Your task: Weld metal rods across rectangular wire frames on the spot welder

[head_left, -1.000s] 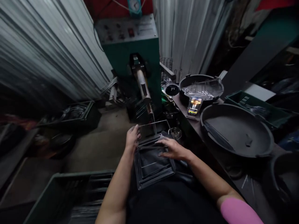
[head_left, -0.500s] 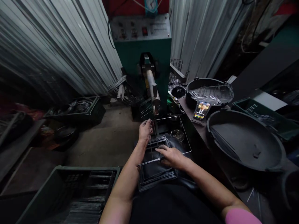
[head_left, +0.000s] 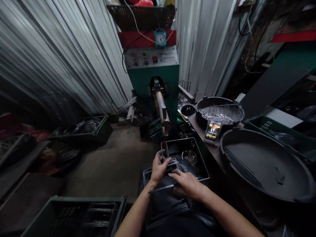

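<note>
A rectangular wire frame (head_left: 202, 160) stands out in front of me, and my left hand (head_left: 159, 167) is closed on its left side. My right hand (head_left: 186, 182) is closed at the frame's near side, with its fingertips beside my left hand. Thin wires pass between the two hands, too fine to follow. Below them a stack of wire frames (head_left: 174, 210) rests on my lap. Just beyond the hands a machine's metal arm (head_left: 162, 107) points down toward the held frame.
The green machine (head_left: 165, 77) carries a small blue clock (head_left: 160, 38). To the right are a large round black pan (head_left: 266, 161), a smaller pan (head_left: 209, 107) with wire pieces and a lit phone (head_left: 212, 129). Green crates (head_left: 64, 198) stand at lower left and farther back.
The view has tilted up, so things appear lower. My left hand has moved closer to my right hand, and the wire frame has shifted slightly to the right.
</note>
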A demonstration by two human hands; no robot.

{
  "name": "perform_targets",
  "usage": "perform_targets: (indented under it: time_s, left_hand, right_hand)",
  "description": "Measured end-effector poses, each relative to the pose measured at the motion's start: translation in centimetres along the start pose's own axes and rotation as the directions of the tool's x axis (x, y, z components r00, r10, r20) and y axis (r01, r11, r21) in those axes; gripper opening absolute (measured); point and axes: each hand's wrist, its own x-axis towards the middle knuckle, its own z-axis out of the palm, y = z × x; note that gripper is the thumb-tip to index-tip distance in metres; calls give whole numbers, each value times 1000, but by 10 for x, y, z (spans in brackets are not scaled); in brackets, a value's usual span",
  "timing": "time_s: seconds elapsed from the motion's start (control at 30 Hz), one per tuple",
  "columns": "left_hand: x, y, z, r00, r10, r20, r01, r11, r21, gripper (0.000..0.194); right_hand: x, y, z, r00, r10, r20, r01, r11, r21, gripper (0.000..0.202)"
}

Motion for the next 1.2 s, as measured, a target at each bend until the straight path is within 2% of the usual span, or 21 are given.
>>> perform_targets:
  time_s: [0.23, 0.6, 0.87, 1.1, 1.2]
  left_hand:
    - [14, 0, 4, 1000, -10, 8, 11, 996, -84, 46]
    - [31, 6, 7, 995, -85, 45, 93, 976, -196, 50]
    - [31, 8, 10, 993, -96, 63, 109, 958, -265, 48]
    - [31, 9, 10, 984, -153, 92, 171, 956, -239, 47]
    - [28, 10, 9, 977, -175, 123, 201, 950, -241, 40]
  right_hand:
    - [8, 4, -1, 999, 8, -35, -10, 999, -36, 53]
    - [21, 10, -14, 998, -18, -64, 13, 997, -69, 49]
    - [21, 6, -22, 998, -23, -63, 17, 996, -82, 47]
    - [19, 10, -17, 998, -10, -66, 5, 997, -73, 50]
    - [20, 10, -15, 998, -9, -67, 6, 999, -50, 49]
